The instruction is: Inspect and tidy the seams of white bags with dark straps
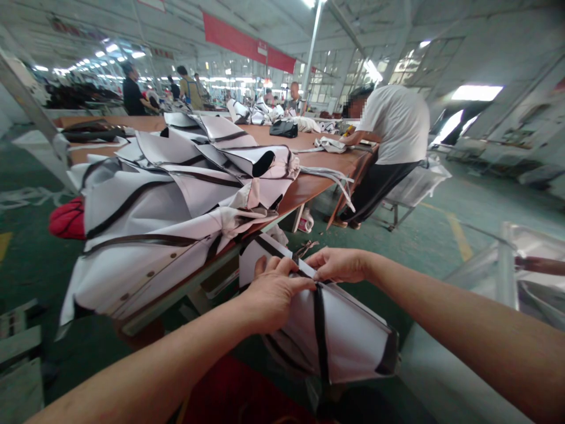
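Note:
A white bag with black straps [353,335] is held in front of me, off the table's near edge. My left hand [276,291] lies over its upper side, with the fingers curled round the edge and the thumb pointing right. My right hand [338,265] pinches the same upper edge close to the left fingertips, beside a black strap. Both hands are closed on the bag, nearly touching each other. What the fingertips grip exactly is partly hidden. The bag lies tilted, its dark-cornered end toward the lower right.
A brown table [304,191] carries a large heap of white pieces with black straps [176,188]. A red item [68,218] hangs at its left end. A co-worker in a white shirt [395,123] bends over the far right side. A metal-framed cart [507,271] stands at right.

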`<move>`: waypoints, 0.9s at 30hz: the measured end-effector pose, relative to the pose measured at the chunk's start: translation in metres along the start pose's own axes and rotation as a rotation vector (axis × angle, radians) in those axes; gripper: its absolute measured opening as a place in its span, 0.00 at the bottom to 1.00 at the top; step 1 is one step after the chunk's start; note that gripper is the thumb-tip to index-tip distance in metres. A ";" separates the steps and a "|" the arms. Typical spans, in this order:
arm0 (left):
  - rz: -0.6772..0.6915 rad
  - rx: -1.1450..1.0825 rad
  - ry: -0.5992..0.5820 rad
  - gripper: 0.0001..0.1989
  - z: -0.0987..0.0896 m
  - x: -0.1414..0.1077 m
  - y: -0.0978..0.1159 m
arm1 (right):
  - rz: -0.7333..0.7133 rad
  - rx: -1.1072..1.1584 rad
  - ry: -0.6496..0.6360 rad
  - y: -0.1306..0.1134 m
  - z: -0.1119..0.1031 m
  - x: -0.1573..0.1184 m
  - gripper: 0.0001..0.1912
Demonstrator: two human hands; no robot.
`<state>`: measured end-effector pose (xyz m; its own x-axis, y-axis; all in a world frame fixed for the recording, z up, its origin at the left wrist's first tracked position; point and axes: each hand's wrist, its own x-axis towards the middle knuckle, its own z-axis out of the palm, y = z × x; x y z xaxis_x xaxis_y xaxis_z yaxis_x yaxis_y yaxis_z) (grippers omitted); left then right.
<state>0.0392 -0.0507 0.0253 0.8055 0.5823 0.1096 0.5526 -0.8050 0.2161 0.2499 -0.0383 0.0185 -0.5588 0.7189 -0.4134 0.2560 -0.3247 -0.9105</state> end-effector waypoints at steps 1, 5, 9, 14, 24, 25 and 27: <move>0.002 0.014 -0.008 0.28 0.000 0.000 0.000 | -0.004 0.011 0.001 0.000 0.000 0.000 0.17; 0.008 0.008 -0.026 0.33 0.000 -0.001 -0.002 | -0.022 0.042 -0.004 0.003 0.000 -0.002 0.19; -0.012 -0.033 -0.011 0.35 0.000 -0.001 -0.002 | -0.011 0.010 0.031 0.005 -0.002 -0.003 0.18; -0.003 -0.028 -0.010 0.35 0.000 0.000 0.000 | 0.013 -0.038 0.052 0.005 -0.002 -0.002 0.17; 0.042 -0.016 0.028 0.37 -0.001 -0.003 -0.002 | -0.085 0.070 -0.062 0.013 -0.010 -0.012 0.26; 0.046 -0.019 0.025 0.38 -0.001 -0.003 -0.001 | -0.103 0.077 -0.081 0.013 -0.010 -0.014 0.27; 0.036 -0.017 0.046 0.37 -0.001 -0.004 0.003 | -0.125 0.065 -0.093 0.014 -0.010 -0.018 0.27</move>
<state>0.0374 -0.0553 0.0260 0.8139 0.5582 0.1614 0.5196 -0.8235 0.2276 0.2717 -0.0495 0.0130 -0.6544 0.6974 -0.2922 0.1294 -0.2774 -0.9520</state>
